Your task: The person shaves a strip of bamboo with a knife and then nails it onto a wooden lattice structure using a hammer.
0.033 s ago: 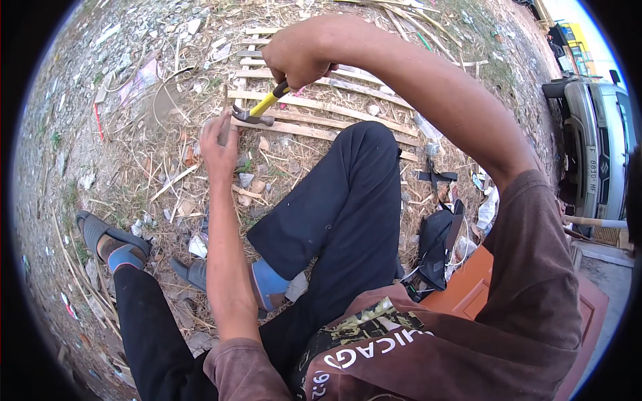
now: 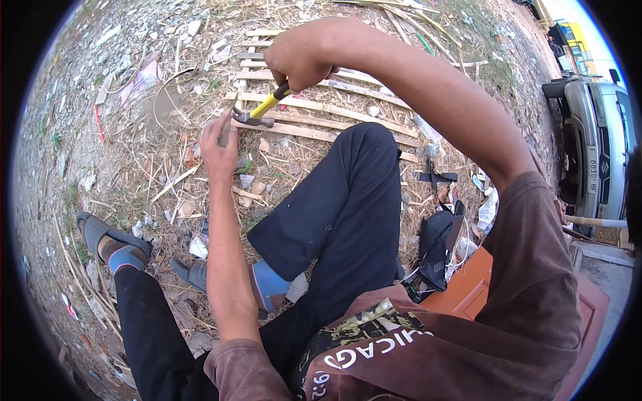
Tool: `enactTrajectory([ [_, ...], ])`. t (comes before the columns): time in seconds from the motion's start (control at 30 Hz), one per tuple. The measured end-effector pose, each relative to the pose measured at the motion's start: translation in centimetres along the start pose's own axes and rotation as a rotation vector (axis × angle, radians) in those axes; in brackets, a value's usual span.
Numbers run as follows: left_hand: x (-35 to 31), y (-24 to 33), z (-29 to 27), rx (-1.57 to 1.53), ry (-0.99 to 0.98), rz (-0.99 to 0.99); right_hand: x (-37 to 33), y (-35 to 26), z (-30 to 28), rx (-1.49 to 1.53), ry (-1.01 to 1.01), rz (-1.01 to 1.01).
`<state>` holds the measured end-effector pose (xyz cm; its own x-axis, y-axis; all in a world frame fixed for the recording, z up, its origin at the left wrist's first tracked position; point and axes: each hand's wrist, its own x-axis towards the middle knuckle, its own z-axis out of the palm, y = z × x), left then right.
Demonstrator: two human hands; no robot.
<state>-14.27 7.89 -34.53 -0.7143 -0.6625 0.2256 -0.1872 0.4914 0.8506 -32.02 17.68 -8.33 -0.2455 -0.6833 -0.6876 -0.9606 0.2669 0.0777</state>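
My right hand point(image 2: 295, 61) is closed around the dark grip of a claw hammer point(image 2: 269, 102) with a yellow shaft. The steel head lies low over the near left corner of a frame of pale wooden slats point(image 2: 301, 129), close to my left fingers. Whether it touches the wood I cannot tell. At that same corner, my left hand point(image 2: 219, 148) has its thumb and fingers about the end of the nearest slat. Its fingertips are partly hidden by the hammer head and the wood. Several more slats point(image 2: 321, 105) run side by side beyond, fixed across a piece at their left ends.
My bent knee point(image 2: 366, 144) overlaps the near slats. A black bag point(image 2: 438, 244) with straps lies to the right beside an orange-brown panel point(image 2: 468, 294). Loose wood strips point(image 2: 428, 33), stones and litter cover the ground. A parked silver vehicle point(image 2: 595, 144) stands at the far right.
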Motion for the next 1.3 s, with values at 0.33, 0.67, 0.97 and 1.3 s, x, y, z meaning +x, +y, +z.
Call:
enactTrajectory([
  [0.33,0.4,2.1,0.2,0.151,0.026,0.148,-1.0,1.1,0.9,0.029,0.0,-0.013],
  [0.67,1.1,1.5,-0.7,0.185,0.073,0.229,-0.8,1.1,0.7,0.064,-0.024,-0.012],
  [0.97,2.5,3.4,-1.4,0.168,0.07,0.349,-3.5,2.0,2.4,0.036,0.084,0.065],
  [1.3,1.8,0.3,-1.4,-0.121,0.042,-0.173,-4.6,5.7,7.0,0.162,0.342,0.163],
])
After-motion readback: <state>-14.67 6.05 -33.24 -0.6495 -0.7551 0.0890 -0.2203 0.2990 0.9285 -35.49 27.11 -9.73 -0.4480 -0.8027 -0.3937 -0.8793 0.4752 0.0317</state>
